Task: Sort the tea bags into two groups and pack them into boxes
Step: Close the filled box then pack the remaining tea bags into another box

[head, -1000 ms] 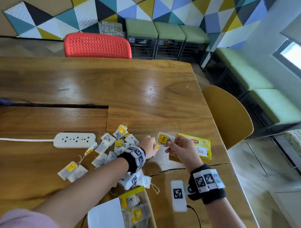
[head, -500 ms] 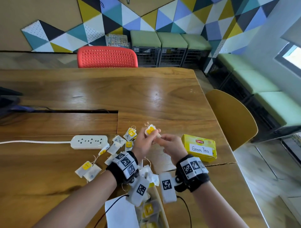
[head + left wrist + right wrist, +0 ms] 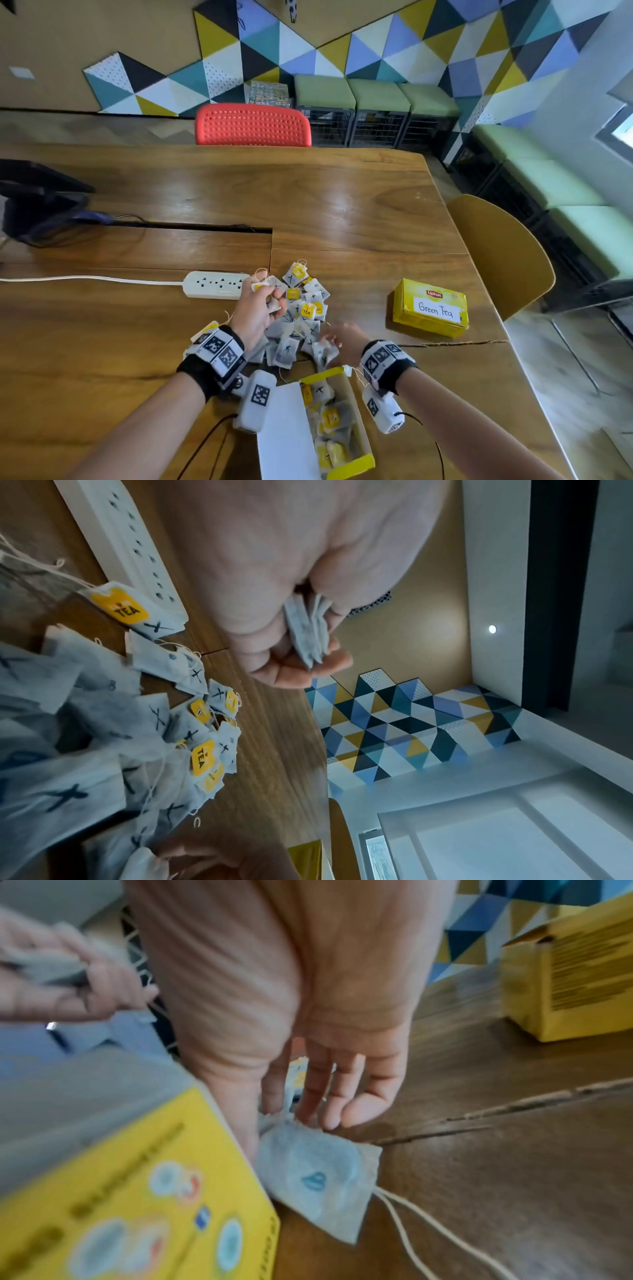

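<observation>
Clenched round a small sheaf of tea bags (image 3: pixel 310 631), the left hand (image 3: pixel 255 313) hovers above the far-left edge of the loose pile (image 3: pixel 301 322) on the worktop (image 3: pixel 342 205) — the left wrist view shows the papery edges fanned between its curled fingers (image 3: pixel 291 674). The right hand (image 3: pixel 342 342), nearer the person, pinches the top edge of a single tea bag (image 3: pixel 318 1177) between thumb and fingertips, just beside the wall of the open box (image 3: pixel 359 421), which already holds several bags with yellow tags.

By the look of them these bags weigh next to nothing and are soft, crushable and easily torn; they are best taken by the crimped top edge or the card tag, since the trailing strings (image 3: pixel 428 1245) could snag on neighbours and drag them along. A firm squeeze would likely crumple the paper.

Readable writing: the closed yellow box (image 3: pixel 430 308), well apart to the right of the pile, carries the "Lipton" logo and a white label handwritten "Green Tea". Yellow tags (image 3: pixel 128 610) read "TEA". Many bags in the pile bear a dark hand-drawn "X"; the bag in the right hand shows a small blue mark, too blurred to read — possibly the sign of the other group. A white power strip (image 3: pixel 214 284) lies just left of the pile.
</observation>
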Demonstrator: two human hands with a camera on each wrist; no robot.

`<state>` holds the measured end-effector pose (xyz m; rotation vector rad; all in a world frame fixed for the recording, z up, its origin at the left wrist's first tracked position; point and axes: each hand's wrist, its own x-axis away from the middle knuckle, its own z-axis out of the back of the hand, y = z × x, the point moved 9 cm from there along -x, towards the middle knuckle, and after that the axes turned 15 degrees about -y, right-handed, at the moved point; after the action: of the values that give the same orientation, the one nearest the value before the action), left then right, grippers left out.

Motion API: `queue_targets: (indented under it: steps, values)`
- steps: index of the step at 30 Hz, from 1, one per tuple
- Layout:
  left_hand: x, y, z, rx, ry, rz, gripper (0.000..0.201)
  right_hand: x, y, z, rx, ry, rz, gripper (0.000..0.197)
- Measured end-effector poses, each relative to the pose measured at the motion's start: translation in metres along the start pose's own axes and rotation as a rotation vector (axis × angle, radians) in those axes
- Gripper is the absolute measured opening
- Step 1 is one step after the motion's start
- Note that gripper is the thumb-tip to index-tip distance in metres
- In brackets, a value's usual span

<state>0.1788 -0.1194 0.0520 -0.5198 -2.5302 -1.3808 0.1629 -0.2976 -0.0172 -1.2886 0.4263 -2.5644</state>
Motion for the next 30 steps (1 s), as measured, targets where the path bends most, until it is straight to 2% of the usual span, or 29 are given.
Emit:
queue_targets:
  steps: [3, 6, 8, 10, 12, 13, 15, 17, 21, 24, 27, 28, 30]
  values:
    - [0.003, -0.003, 0.001, -0.036, 0.029, 0.019, 0.018, -0.007, -0.012, 0.002, 0.086, 0.008, 0.026, 0.056]
    - [0.007, -0.005, -0.002, -0.056, 0.04, 0.036, 0.016, -0.005, -0.01, 0.009, 0.026, 0.023, 0.025, 0.044]
    - [0.01, -0.003, -0.006, -0.081, 0.029, 0.054, 0.015, 0.005, -0.007, 0.023, -0.062, 0.088, 0.038, 0.034]
    - [0.011, -0.004, -0.01, -0.146, 0.013, 0.102, 0.016, 0.024, -0.008, 0.045, -0.153, 0.226, 0.086, 0.025]
    - [0.011, -0.009, -0.015, -0.225, -0.025, 0.194, 0.013, 0.053, -0.014, 0.071, -0.255, 0.441, 0.187, 0.012]
    - [0.011, -0.013, -0.018, -0.246, -0.05, 0.243, 0.012, 0.068, -0.018, 0.082, -0.342, 0.537, 0.286, 0.007]
    - [0.013, -0.018, -0.026, -0.243, -0.091, 0.306, 0.013, 0.094, -0.026, 0.094, -0.517, 0.647, 0.495, 0.011]
    - [0.014, -0.019, -0.035, -0.192, -0.113, 0.331, 0.016, 0.108, -0.032, 0.1, -0.606, 0.656, 0.607, 0.015]
    - [0.016, -0.018, -0.056, -0.15, -0.182, 0.364, 0.028, 0.115, -0.042, 0.106, -0.65, 0.587, 0.711, 0.013]
    - [0.016, -0.015, -0.061, -0.147, -0.206, 0.379, 0.039, 0.114, -0.047, 0.106, -0.579, 0.54, 0.681, 0.023]
    - [0.014, -0.01, -0.061, -0.047, -0.206, 0.376, 0.054, 0.117, -0.049, 0.11, -0.539, 0.488, 0.614, 0.032]
    - [0.014, -0.007, -0.061, -0.046, -0.209, 0.373, 0.052, 0.119, -0.051, 0.112, -0.532, 0.47, 0.607, 0.034]
    - [0.015, -0.003, -0.063, -0.126, -0.229, 0.359, 0.034, 0.123, -0.055, 0.114, -0.503, 0.449, 0.592, 0.032]
